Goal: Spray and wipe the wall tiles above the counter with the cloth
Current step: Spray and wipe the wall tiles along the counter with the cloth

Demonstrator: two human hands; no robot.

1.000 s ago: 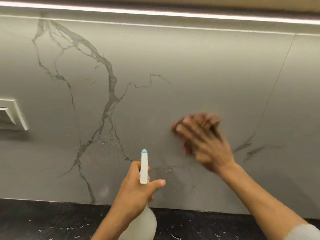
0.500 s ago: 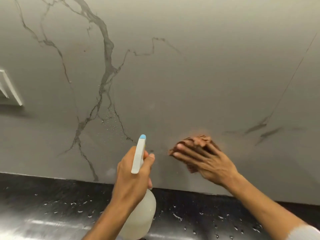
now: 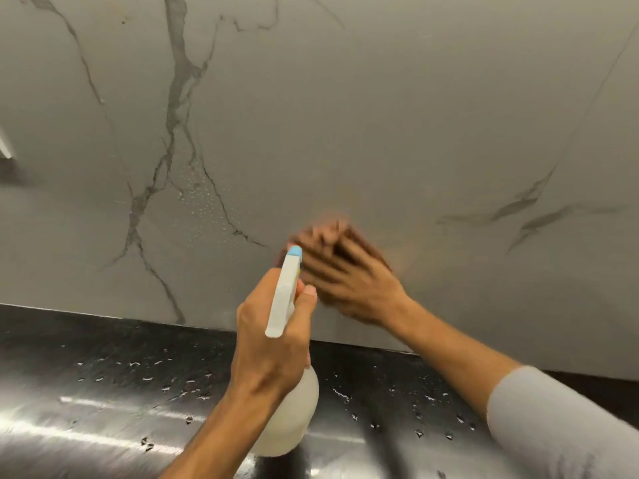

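Pressing cloth (image 3: 350,236) to wall tiles (image 3: 380,115) with spread right hand (image 3: 356,288) fingers (image 3: 321,269), gripping spray bottle (image 3: 285,299) in left hand (image 3: 269,344), leaving droplets (image 3: 200,198) unwiped.

One head-worn wide-angle view, facing forward and down, set close to the wall tiles (image 3: 380,115), which fill the frame from 9 through 12 to 3 o'clock. The counter (image 3: 103,375) takes the 6 o'clock band. The left hand (image 3: 273,340), gripping the spray bottle (image 3: 290,416), enters at 6 o'clock and the right hand (image 3: 352,281) at 4 o'clock.
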